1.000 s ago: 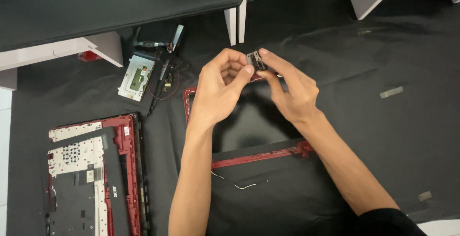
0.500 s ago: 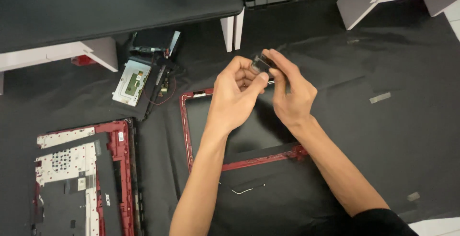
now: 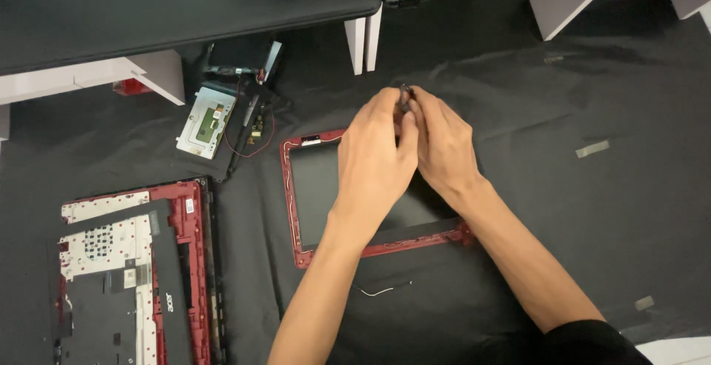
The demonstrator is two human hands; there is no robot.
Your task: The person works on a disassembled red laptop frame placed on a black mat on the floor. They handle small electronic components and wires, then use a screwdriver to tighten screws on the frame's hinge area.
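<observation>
My left hand and my right hand meet above a red-framed laptop screen lid that lies on the black cloth. Both pinch one small dark part between their fingertips; most of the part is hidden by the fingers. The hands cover the lid's upper right corner.
A red and white laptop base shell lies at the lower left. A small circuit board with red wires sits at the upper left beside white stands. A thin loose wire lies below the lid. Tape strips dot the cloth.
The hands have closed tighter around the small part, which shows less now. The view has shifted, so everything sits slightly further right in the frame.
</observation>
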